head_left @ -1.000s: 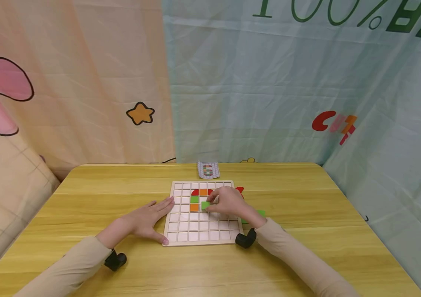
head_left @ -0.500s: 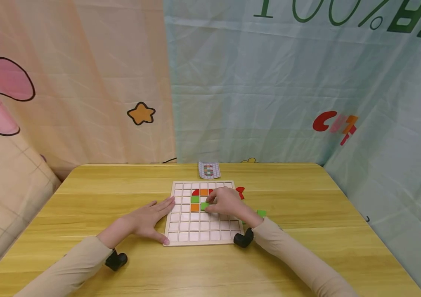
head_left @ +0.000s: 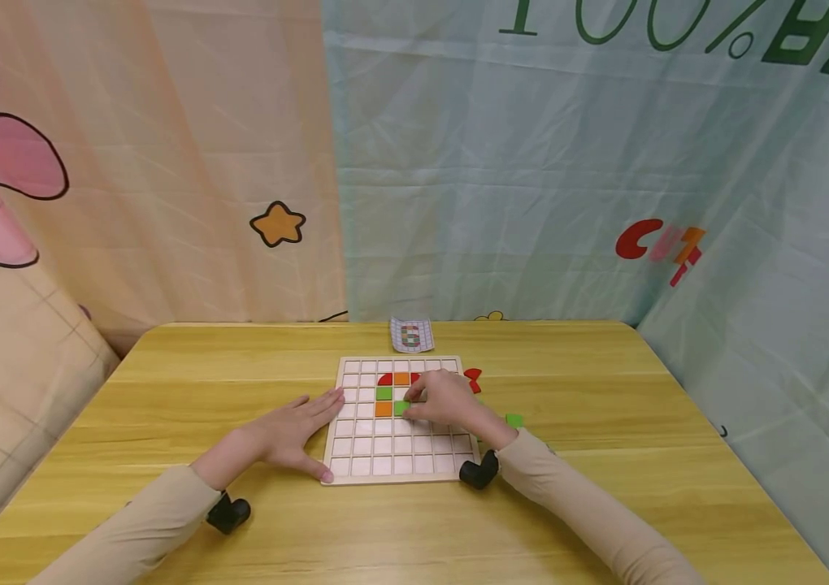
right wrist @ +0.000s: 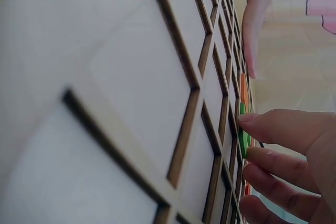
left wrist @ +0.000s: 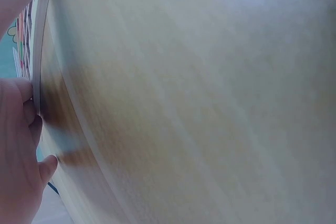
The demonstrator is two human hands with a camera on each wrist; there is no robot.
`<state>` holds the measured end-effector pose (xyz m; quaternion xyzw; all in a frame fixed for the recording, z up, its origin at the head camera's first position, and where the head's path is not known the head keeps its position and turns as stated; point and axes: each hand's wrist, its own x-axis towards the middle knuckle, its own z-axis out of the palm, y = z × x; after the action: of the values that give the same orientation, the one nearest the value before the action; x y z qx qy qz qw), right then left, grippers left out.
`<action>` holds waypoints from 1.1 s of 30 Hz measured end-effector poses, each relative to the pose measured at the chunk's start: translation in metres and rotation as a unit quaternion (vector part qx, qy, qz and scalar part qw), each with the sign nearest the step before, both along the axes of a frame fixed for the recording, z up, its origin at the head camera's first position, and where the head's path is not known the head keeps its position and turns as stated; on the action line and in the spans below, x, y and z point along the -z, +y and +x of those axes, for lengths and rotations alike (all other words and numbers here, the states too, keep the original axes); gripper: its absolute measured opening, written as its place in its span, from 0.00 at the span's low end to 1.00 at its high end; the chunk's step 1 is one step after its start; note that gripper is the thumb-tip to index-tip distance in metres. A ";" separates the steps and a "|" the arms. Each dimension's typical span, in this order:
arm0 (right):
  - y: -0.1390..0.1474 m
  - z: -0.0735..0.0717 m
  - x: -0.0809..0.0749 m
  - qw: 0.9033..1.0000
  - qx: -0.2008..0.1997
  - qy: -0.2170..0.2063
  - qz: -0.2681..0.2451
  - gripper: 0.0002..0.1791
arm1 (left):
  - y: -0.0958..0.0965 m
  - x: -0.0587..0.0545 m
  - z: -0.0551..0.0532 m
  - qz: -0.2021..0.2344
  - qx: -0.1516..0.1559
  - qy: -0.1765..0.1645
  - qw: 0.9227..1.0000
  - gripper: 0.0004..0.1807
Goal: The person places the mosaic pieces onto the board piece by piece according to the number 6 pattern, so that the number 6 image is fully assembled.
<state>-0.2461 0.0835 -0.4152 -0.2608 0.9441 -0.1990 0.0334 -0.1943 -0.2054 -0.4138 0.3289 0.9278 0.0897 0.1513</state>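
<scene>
A white board with a square grid (head_left: 381, 465) lies flat on the table. My left hand (head_left: 290, 435) rests along its left edge, fingers spread, fingertips and thumb on the rim. In the left wrist view the same hand (left wrist: 18, 150) touches the board's side. With thumb and fingertips, my right hand (head_left: 447, 398) pinches a green square tile (head_left: 400, 408) right at a cell, beside an orange tile (head_left: 383, 409). The right wrist view has the thumb and index finger at the green tile (right wrist: 242, 137). Another green tile (head_left: 384, 393) and a red curved piece (head_left: 385, 379) sit above.
Another orange tile (head_left: 401, 379) lies in the top row of pieces. Red pieces (head_left: 473, 379) and a loose green tile (head_left: 514, 420) lie right of the board, partly behind the right arm. A patterned card (head_left: 411, 335) is at the back of the wooden table (head_left: 239, 357).
The green tile in my right hand has gone from slightly tilted over the board to level with the cell beside the orange tile. My left hand has stayed on the edge.
</scene>
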 end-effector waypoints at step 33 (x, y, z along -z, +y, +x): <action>0.053 -0.010 -0.009 0.997 0.006 0.019 -0.077 0.15 | 0.001 -0.002 0.000 0.005 0.002 -0.002 1.000 0.65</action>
<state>-0.2556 0.1368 -0.4058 -0.2604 0.9279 -0.2667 -0.0057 -0.1944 -0.2042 -0.4121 0.3312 0.9265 0.0944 0.1518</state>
